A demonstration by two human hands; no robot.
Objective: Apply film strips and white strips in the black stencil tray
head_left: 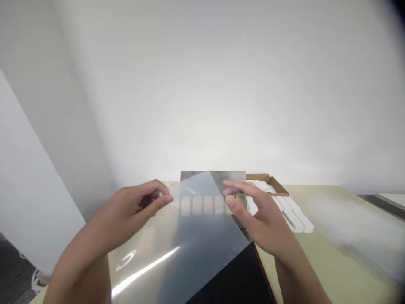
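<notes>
Clear plastic sheet (177, 249), pinched by left hand (133, 207) and right hand (256, 215), white bars (292, 211) in cardboard tray (268, 179)

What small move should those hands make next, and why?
Probably turn the clear plastic sheet gently until it lines up with the dark panel below it: it looks skewed against the panel, and the left hand and right hand are at its sides, well placed to steady it.

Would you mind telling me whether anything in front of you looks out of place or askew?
The clear plastic sheet looks askew: it sits rotated against the dark glossy panel behind it, their edges not lining up, between the left hand and right hand.
</notes>
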